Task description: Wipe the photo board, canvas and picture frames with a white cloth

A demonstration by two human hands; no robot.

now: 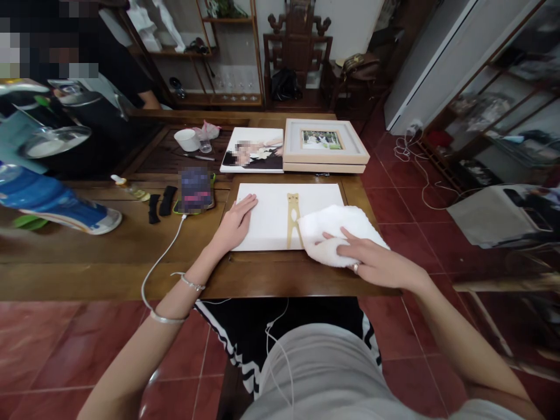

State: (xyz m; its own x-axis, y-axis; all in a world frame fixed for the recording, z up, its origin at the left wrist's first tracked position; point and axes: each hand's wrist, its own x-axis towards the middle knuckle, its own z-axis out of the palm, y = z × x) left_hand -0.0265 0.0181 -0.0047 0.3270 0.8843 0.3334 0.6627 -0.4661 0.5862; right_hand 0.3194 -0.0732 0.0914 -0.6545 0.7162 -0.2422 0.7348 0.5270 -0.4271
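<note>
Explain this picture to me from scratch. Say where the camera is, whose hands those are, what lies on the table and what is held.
No machine here: a person wears one camera on the head, looking down at their own bare hands. The left hand lies flat on a white board on the wooden table. The right hand rests on a white cloth at the board's right end; nothing is lifted. Around them lie a framed photo, a photo print, a white cup and a phone on a cable.

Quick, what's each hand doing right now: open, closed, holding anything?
Left hand: open, flat on the white panel, holding nothing.
Right hand: open, fingers laid on the white cloth, pressing on it rather than gripping.
</note>
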